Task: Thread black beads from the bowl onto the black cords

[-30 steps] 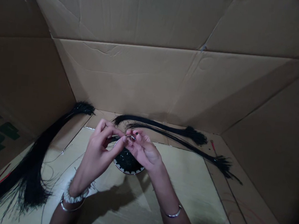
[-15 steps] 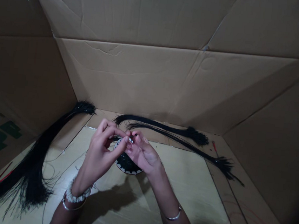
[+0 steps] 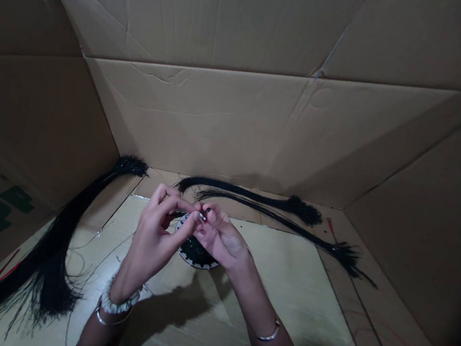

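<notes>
a small dark piece [image 3: 203, 215] sits above the bowl [image 3: 199, 267], pinched by the left hand [image 3: 157, 231]; the right hand [image 3: 224, 239] curls beside it, its grip unclear. the piece isn't set down, and black strand bundles [image 3: 62, 227] lie unheld around the tabletop [image 3: 285, 287].

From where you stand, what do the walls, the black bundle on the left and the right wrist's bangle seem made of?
Walls: matte brown cardboard, judging by creases and folds.
Bundle: fine, slightly glossy strands, fraying loose; perhaps synthetic thread or hair.
Bangle: probably polished metal, silvery with bright glints.
</notes>
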